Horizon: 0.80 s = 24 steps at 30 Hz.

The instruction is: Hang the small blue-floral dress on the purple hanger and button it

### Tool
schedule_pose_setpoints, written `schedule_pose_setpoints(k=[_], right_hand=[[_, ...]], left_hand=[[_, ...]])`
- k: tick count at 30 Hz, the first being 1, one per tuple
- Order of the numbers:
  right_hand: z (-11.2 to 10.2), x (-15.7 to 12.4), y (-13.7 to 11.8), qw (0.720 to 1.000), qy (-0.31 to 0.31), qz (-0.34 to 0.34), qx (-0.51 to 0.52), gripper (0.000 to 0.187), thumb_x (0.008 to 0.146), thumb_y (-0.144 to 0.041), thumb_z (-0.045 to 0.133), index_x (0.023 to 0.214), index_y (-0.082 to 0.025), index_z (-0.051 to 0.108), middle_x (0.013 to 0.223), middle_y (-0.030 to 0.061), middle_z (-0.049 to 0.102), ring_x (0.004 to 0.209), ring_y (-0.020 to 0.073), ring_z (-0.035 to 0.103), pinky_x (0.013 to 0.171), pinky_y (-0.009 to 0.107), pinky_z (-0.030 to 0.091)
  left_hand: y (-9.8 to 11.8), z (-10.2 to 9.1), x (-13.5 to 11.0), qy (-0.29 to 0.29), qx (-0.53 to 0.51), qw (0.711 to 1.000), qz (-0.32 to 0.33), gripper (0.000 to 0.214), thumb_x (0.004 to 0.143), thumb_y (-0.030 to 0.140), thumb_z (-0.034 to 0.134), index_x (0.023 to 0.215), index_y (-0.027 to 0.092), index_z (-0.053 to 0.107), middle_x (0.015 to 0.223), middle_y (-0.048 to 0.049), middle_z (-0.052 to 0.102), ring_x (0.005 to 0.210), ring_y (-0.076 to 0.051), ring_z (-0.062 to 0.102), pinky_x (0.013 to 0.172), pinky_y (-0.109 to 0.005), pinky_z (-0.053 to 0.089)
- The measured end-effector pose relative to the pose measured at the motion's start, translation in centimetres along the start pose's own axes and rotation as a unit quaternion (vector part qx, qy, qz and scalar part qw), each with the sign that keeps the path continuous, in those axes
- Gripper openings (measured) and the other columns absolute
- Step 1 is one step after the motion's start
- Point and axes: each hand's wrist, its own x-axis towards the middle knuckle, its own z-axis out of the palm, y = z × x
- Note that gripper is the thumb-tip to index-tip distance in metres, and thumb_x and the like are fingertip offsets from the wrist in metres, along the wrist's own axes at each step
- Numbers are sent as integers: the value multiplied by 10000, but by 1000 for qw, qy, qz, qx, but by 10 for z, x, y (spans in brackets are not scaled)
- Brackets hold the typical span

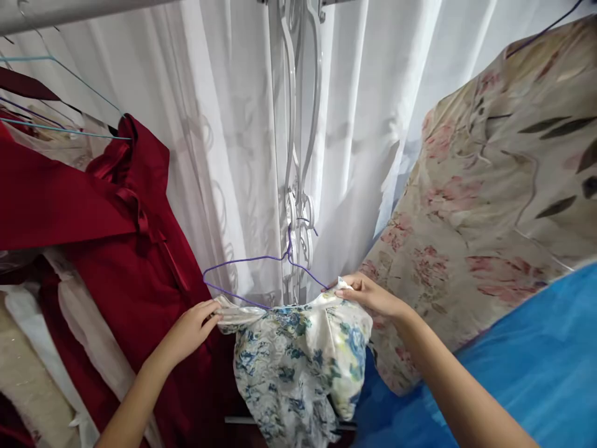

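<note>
A white dress with a blue and green floral print (284,361) hangs in front of me from a purple wire hanger (242,260). The hanger's hook sits on the white scrolled metal rack post (298,205). My left hand (198,326) pinches the dress's left shoulder edge, fingers closed on the cloth. With my right hand (368,292) I grip the other shoulder near the end of the hanger; thumb and fingers are closed on the fabric. The hanger's right end is hidden by the dress and that hand.
Dark red dresses (172,298) and pale garments hang at the left on blue wire hangers (88,87). To the right hang a beige garment with pink flowers (466,205) and bright blue cloth (536,348). White curtains (242,124) cover the back.
</note>
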Motion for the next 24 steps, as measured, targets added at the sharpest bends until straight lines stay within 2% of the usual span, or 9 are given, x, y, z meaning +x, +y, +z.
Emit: schedule_pose_setpoints(k=[2,5,8,10,12,14,16,21,24], right_hand=[[4,-2,-6,999,-23,0,-47,400,788,-527,704,728,-132,697,586,-9,523,511,102,384,500,250,267],[10,-3,-13,994,-42,-5,-102,443,793,-561,693,624,-168,579,530,-68,307,489,81,209,492,266,158],[17,-4,-13,993,-51,-1,-105,493,812,-592,660,592,-199,459,549,-78,231,496,83,172,502,280,129],[22,-4,-10,993,-57,2,-101,531,809,-614,651,579,-208,397,568,-73,215,515,88,171,514,284,127],[25,-4,-7,994,-58,4,-97,549,806,-628,644,577,-210,371,583,-68,215,534,93,179,525,288,128],[26,-3,-4,995,-57,2,-87,546,809,-621,645,579,-207,374,587,-63,228,544,96,194,531,289,134],[26,-2,-1,996,-59,-3,-71,529,811,-591,659,578,-200,389,593,-60,244,551,97,204,533,286,141],[24,-5,10,998,-47,-14,-30,507,814,-542,678,557,-179,434,592,-47,307,557,98,247,530,272,178],[26,-7,22,1000,-3,-9,27,489,809,-554,680,564,-162,520,563,-29,404,514,98,310,508,265,218]], left_hand=[[-12,-7,17,-2,7,1000,9,305,954,348,417,1067,236,677,1162,-81,678,1092,-250,613,990,-376,447],[-22,-11,33,58,18,998,19,308,950,339,402,1055,219,665,1172,-100,676,1111,-258,611,999,-381,446],[-24,-13,39,150,37,988,19,286,945,313,393,1070,209,628,1149,-113,678,1094,-262,626,963,-372,460],[-20,-16,42,199,33,980,-4,328,930,296,413,1206,193,557,1101,-119,694,1043,-264,658,904,-364,484],[-13,-21,47,226,17,973,-33,503,909,280,445,1397,168,400,1060,-116,710,997,-255,683,866,-353,497],[-7,-27,53,216,-10,975,-46,691,887,265,474,1516,157,207,1021,-93,724,905,-215,703,840,-323,503],[-2,-34,61,175,-29,983,-45,779,865,257,496,1548,175,130,940,-43,734,735,-158,688,775,-273,503],[0,-36,78,139,1,990,-33,657,831,252,505,1463,141,364,649,54,628,494,-115,499,586,-215,413],[-1,-26,78,126,-2,992,-28,585,842,273,496,1404,123,431,684,30,620,529,-124,505,590,-228,415]])
